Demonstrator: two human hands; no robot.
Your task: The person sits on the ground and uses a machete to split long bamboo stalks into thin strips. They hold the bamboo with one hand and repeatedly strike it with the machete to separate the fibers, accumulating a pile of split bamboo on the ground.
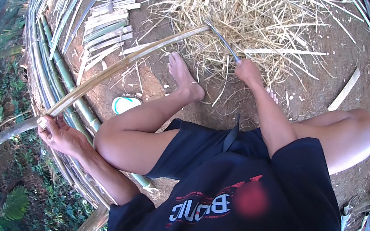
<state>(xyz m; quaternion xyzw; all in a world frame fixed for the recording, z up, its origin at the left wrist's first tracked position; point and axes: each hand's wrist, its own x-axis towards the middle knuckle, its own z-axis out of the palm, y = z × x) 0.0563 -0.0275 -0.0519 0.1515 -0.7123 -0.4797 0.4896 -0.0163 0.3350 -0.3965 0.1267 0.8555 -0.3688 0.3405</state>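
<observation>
My left hand [63, 137] is out at the left, past my bent knee, its fingers closed round the near end of a long, pale brown bamboo strip [125, 64]. That strip slants up and away to the right, over the ground. Ahead of me my right hand [249, 72] is wrapped round a knife, whose handle is mostly hidden in the fist. The narrow blade [225, 42] points up and left, its tip meeting the strip's far end. Beneath the blade spreads a heap of straw-coloured bamboo shavings [260, 18].
Green and brown bamboo poles [59, 64] lie along the left edge, beside green plants. Short split bamboo pieces [111, 30] are stacked beyond my left foot [183, 73]. A white container with a teal rim [125, 104] sits near my knee. One flat slat [345, 90] lies at the right.
</observation>
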